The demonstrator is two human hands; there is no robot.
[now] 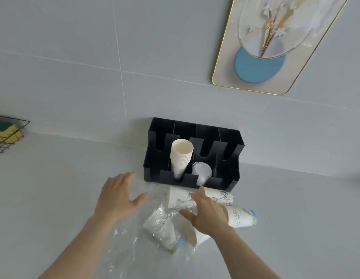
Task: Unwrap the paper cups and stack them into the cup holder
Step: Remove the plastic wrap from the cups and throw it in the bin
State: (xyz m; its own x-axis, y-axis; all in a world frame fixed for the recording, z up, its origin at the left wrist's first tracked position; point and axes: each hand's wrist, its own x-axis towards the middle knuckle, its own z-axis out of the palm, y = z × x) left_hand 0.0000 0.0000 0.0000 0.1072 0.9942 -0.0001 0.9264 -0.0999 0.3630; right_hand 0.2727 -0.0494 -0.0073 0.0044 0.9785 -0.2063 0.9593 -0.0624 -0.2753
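Observation:
A black cup holder [231,141] with several slots stands against the wall. One slot holds a stack of plain white paper cups [181,156]; the slot beside it holds clear plastic lids [202,171]. In front of it, printed paper cups lie on their sides: one stack [181,197] under my right hand's fingers, another [242,217] to its right, and a third [163,228] still inside crumpled clear plastic wrap [124,244]. My right hand [207,214] rests on the cups, fingers spread. My left hand [116,196] hovers open, flat above the wrap.
A wire basket [6,135] with a yellow-green sponge hangs at the left edge. A gold-rimmed picture [275,47] hangs on the tiled wall at the upper right. The grey counter [54,188] stretches left and right of the cups.

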